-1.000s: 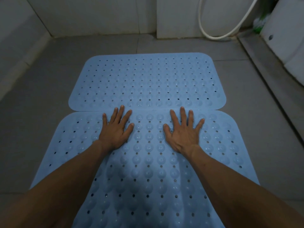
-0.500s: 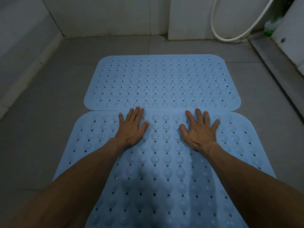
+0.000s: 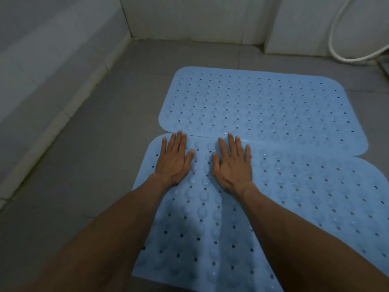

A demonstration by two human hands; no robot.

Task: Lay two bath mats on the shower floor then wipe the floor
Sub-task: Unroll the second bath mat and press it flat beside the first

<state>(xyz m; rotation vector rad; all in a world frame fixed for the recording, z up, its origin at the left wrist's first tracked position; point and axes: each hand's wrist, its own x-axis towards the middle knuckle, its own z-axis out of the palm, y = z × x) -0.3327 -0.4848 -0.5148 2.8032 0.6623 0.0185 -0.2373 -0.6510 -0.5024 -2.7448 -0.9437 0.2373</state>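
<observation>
Two light blue perforated bath mats lie flat on the grey tiled shower floor [image 3: 84, 165]. The far mat [image 3: 263, 106] sits toward the back wall. The near mat [image 3: 305, 186] lies just in front of it, their long edges meeting. My left hand [image 3: 173, 160] presses palm down on the near mat's far left corner, fingers spread. My right hand [image 3: 232, 164] lies flat beside it, fingertips reaching the seam between the mats. Neither hand holds anything.
White tiled walls [image 3: 189, 17] close the back, and a low white tiled ledge [image 3: 42, 91] runs along the left. A white shower hose [image 3: 336, 49] loops down at the back right. Bare grey floor lies left of the mats.
Both hands have slid left along the near mat's far edge, from its middle to its left corner, and closer together. The view has turned left too.
</observation>
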